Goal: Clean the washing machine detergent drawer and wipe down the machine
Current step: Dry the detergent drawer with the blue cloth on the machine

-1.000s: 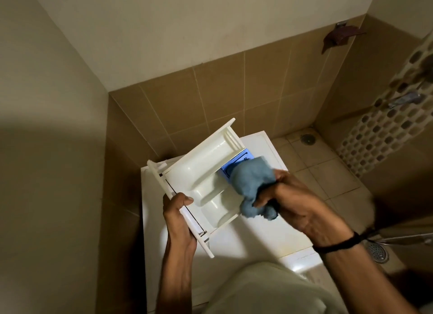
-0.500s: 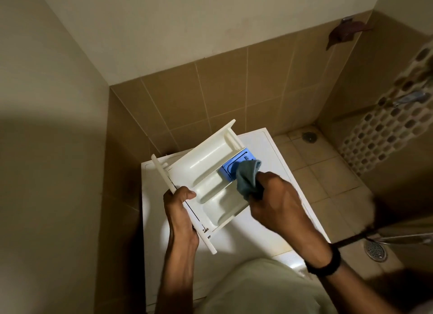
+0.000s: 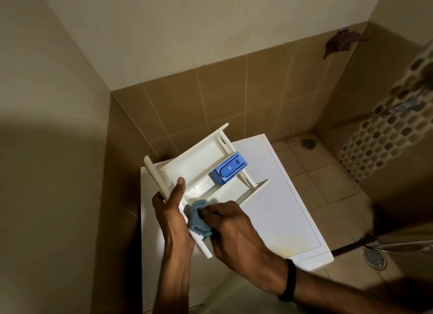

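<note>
The right hand [image 3: 234, 234] covers most of the blue cloth [image 3: 196, 220] (also the near corner of the drawer [image 3: 192, 166]).

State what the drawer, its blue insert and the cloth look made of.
The drawer looks like moulded plastic: white, smooth, thin rigid walls. The blue insert is likely plastic too: slight sheen, crisp edges. The cloth is soft fabric, perhaps microfibre: bunched, matte.
</note>
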Available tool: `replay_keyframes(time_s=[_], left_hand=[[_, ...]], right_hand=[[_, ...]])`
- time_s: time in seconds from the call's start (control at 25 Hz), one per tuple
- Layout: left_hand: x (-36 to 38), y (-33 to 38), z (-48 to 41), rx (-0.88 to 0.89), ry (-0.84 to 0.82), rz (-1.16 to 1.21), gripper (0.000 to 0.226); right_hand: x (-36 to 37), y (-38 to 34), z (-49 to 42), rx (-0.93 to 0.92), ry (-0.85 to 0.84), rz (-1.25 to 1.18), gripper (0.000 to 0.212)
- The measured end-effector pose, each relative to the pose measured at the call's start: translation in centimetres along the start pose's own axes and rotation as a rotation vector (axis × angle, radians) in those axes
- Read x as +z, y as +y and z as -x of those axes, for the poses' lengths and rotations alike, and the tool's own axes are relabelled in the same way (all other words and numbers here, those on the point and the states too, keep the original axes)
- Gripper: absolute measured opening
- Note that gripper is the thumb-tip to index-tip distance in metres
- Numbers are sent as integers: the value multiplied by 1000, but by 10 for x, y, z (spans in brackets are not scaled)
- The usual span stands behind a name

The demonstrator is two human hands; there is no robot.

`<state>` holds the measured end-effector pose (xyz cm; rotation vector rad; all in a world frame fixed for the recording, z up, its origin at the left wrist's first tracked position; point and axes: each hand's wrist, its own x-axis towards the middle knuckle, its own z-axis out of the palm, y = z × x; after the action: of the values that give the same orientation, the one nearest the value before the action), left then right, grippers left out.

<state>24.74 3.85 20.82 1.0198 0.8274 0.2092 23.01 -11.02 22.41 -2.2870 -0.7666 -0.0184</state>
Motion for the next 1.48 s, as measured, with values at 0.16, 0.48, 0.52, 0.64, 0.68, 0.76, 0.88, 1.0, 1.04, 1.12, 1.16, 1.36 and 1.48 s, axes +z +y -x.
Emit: replay_keyframes(time_s=[0.16,0.48,0.52,0.64,0.68,0.76,0.88,1.0,1.04,1.12,1.16,1.36,1.48], left_hand=[[4,0,13,-118,-79,70,120],[0,0,6,95,-20,-82,90],[1,0,7,93,-39,-70,87],[8,0,14,39,-72,-106,97],[9,-1,14,34,-67,-155,108],[8,-3,11,79,-52,-211,115],[-3,-8,7,142,-28,-196,82],[-7,-10,10,189,-38,-163,73],[-6,-10,11,221,-47,-169,71],[-3,-10,17,288,-43,-191,71],[0,-9,20,334,-41,-204,73],[7,-8,30,515,-70,-316,78],[8,-10,34,565,-35,-359,77]], right_hand=[[-10,11,-5,-52,160,34,47],[-11,33,3,-302,-178,40,46],[-15,31,1,-194,-137,-91,35],[-18,16,-18,-7,9,-347,21],[-13,12,-17,-34,8,-272,25],[-3,11,-5,-100,-69,-108,34],[-10,24,15,-223,-289,57,50],[-34,26,10,-101,-130,-111,45],[-38,27,5,-47,-1,-121,46],[-37,29,-4,53,169,-30,50],[-33,28,-8,80,204,31,51],[4,20,-11,-47,78,432,41],[11,16,-16,60,26,611,33]])
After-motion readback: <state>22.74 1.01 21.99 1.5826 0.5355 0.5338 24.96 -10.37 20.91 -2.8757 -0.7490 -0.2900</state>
